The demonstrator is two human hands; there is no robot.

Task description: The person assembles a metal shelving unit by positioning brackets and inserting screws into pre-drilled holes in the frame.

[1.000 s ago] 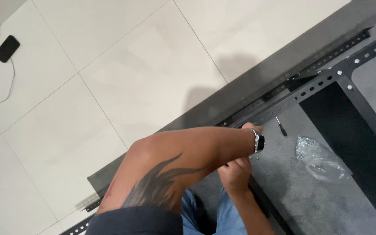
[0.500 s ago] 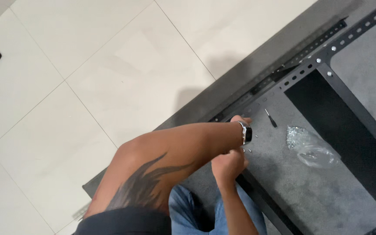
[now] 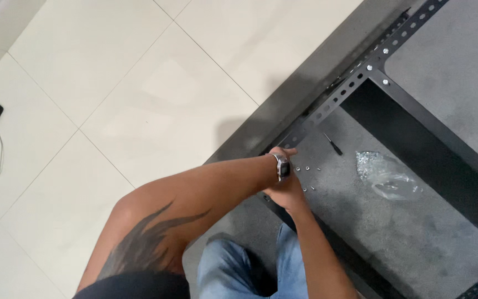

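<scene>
The black perforated steel frame (image 3: 355, 83) lies flat on the tiled floor (image 3: 139, 99), with grey boards (image 3: 449, 66) set inside it. The left hand (image 3: 281, 152) and the right hand (image 3: 284, 191) meet at the frame rail close to the person's knees; the left wrist hides both grips, so I cannot tell if they are closed on anything. Just beside them, on the grey board, lie a clear bag of screws (image 3: 385, 174), a small black screwdriver (image 3: 333, 144) and a few loose nuts (image 3: 305, 168).
</scene>
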